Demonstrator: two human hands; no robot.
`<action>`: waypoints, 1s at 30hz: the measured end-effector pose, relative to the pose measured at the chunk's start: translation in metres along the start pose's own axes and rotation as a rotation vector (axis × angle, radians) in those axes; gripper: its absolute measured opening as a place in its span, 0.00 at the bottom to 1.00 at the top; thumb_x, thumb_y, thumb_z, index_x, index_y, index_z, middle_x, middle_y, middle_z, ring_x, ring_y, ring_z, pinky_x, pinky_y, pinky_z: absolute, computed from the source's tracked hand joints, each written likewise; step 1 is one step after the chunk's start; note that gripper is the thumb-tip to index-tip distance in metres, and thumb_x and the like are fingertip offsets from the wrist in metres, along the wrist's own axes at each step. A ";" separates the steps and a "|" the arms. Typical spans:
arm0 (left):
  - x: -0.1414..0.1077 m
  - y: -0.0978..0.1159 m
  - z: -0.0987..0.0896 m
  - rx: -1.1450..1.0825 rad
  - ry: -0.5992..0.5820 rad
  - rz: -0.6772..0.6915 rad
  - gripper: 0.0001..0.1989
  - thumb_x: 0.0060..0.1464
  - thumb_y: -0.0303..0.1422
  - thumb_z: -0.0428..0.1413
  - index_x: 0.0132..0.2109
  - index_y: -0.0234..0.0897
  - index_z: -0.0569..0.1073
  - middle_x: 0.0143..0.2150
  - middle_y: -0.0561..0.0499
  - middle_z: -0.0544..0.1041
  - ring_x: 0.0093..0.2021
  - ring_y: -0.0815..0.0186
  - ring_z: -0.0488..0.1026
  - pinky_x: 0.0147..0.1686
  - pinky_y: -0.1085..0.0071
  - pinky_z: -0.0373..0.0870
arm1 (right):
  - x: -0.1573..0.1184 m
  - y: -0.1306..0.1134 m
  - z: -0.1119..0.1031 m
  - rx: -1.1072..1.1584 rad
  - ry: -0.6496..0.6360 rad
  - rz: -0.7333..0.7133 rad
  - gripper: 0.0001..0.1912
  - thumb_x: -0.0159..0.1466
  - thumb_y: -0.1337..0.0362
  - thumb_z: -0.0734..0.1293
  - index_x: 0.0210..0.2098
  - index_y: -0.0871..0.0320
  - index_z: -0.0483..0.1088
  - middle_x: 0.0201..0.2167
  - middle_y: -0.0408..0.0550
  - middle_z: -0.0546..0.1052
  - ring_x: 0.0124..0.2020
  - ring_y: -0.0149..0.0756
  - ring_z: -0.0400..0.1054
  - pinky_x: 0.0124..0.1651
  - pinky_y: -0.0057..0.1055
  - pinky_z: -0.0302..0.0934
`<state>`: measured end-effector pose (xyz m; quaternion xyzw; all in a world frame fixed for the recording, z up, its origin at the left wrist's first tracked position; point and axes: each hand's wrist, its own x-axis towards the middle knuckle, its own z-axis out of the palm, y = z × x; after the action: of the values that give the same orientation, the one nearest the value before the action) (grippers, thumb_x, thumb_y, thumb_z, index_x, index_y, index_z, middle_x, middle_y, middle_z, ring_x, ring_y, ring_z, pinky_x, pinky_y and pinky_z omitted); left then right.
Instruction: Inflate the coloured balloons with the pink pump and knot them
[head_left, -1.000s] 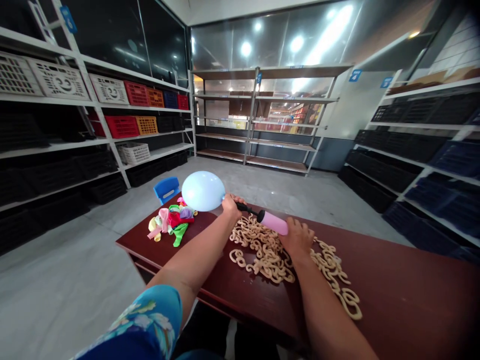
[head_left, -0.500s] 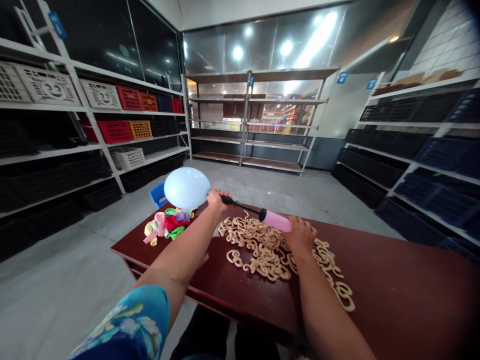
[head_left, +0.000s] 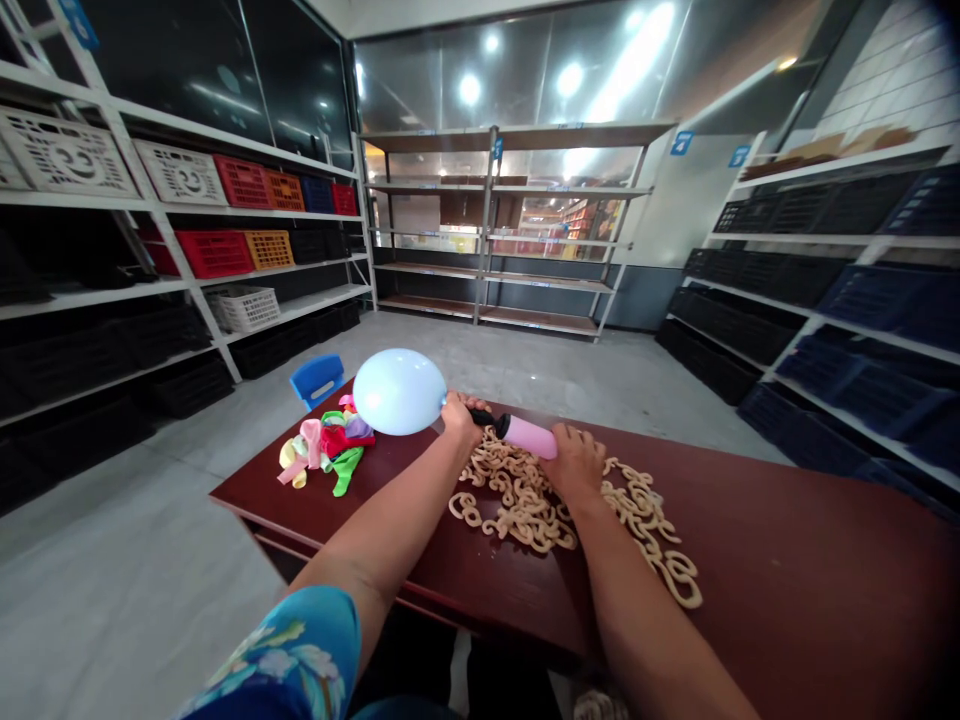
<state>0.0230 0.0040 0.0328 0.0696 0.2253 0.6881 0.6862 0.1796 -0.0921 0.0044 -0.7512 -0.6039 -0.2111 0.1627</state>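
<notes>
Gripping the neck of a pale blue inflated balloon, the left hand hides the nozzle of a pink hand pump, whose rear end the right hand clasps above a heap of tan plastic chain links. Limp coloured balloons lie near the corner of the dark red wooden table. White, red and orange crates sit on shelving; their contents cannot be made out. Grey floor surrounds

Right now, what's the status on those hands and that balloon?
Left hand grips balloon neck on pump nozzle. Right hand grips pink pump. Cream chain links piled beneath; loose balloons left.
</notes>
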 end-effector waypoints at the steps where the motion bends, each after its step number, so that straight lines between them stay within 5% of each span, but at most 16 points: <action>1: -0.002 -0.004 0.001 0.003 0.000 -0.010 0.15 0.49 0.33 0.48 0.23 0.38 0.47 0.16 0.59 0.52 0.14 0.73 0.56 0.19 0.73 0.56 | 0.000 -0.001 0.000 0.006 -0.001 -0.003 0.11 0.56 0.61 0.62 0.38 0.57 0.65 0.38 0.52 0.70 0.42 0.41 0.57 0.40 0.35 0.44; 5: -0.003 0.000 0.009 0.048 0.018 0.015 0.14 0.48 0.33 0.47 0.23 0.38 0.48 0.15 0.59 0.52 0.14 0.73 0.56 0.20 0.73 0.57 | 0.002 0.001 0.001 0.026 -0.013 0.001 0.10 0.56 0.62 0.62 0.38 0.56 0.65 0.37 0.49 0.71 0.41 0.40 0.58 0.40 0.34 0.44; 14: 0.027 0.054 0.021 0.085 -0.034 0.090 0.11 0.48 0.29 0.45 0.23 0.38 0.49 0.15 0.59 0.53 0.14 0.73 0.55 0.19 0.73 0.57 | 0.008 0.024 0.003 0.046 -0.009 0.131 0.13 0.56 0.63 0.62 0.42 0.54 0.66 0.40 0.50 0.70 0.43 0.41 0.57 0.43 0.36 0.43; 19: 0.020 0.033 0.008 0.024 -0.055 0.058 0.12 0.48 0.29 0.45 0.22 0.38 0.48 0.16 0.59 0.52 0.14 0.73 0.56 0.20 0.73 0.57 | 0.007 0.025 0.002 0.027 0.000 0.162 0.13 0.56 0.66 0.61 0.41 0.56 0.65 0.40 0.52 0.70 0.43 0.42 0.56 0.42 0.37 0.42; 24: -0.004 -0.001 0.003 0.014 -0.078 0.009 0.13 0.48 0.31 0.46 0.22 0.38 0.47 0.16 0.59 0.52 0.15 0.73 0.57 0.21 0.72 0.58 | 0.004 0.015 -0.003 0.038 0.002 0.045 0.12 0.56 0.65 0.60 0.41 0.56 0.64 0.39 0.51 0.69 0.42 0.42 0.56 0.43 0.38 0.41; 30: -0.013 0.005 0.007 0.072 -0.157 -0.009 0.17 0.53 0.35 0.46 0.22 0.38 0.48 0.16 0.57 0.52 0.17 0.71 0.58 0.23 0.70 0.60 | 0.002 0.009 -0.008 0.075 -0.067 -0.019 0.11 0.57 0.63 0.61 0.40 0.56 0.63 0.39 0.51 0.70 0.42 0.41 0.58 0.41 0.35 0.44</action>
<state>0.0224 -0.0065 0.0440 0.1471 0.1957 0.6688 0.7019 0.1878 -0.0964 0.0129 -0.7455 -0.6235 -0.1647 0.1685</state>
